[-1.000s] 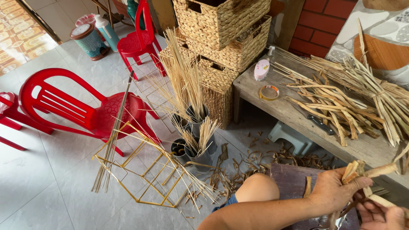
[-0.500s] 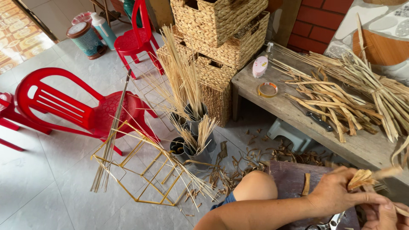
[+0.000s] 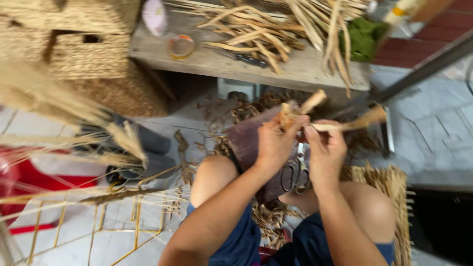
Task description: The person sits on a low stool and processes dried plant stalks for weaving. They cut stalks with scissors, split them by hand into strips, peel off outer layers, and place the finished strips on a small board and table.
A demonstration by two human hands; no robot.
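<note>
My left hand (image 3: pixel 274 143) and my right hand (image 3: pixel 325 150) meet over my knees, both closed on pale dried plant stalks (image 3: pixel 315 101). One stalk end sticks up from my left fingers and another stalk (image 3: pixel 362 119) runs out to the right from my right fingers. A pair of scissors (image 3: pixel 294 172) lies under my hands on a dark reddish board (image 3: pixel 246 140) on my lap.
A wooden bench (image 3: pixel 221 61) ahead carries a heap of dried stalks (image 3: pixel 276 27), a tape roll (image 3: pixel 181 46) and a green cloth (image 3: pixel 363 34). Woven baskets (image 3: pixel 74 49) stand at the left. Dark pots (image 3: pixel 143 152) with straw, a thin metal frame (image 3: pixel 123 221) and scraps cover the floor.
The view has swung to the right and closer, so my hands now sit in the middle. The red chairs have slid out of sight at the left. Both hands keep hold of the stalks.
</note>
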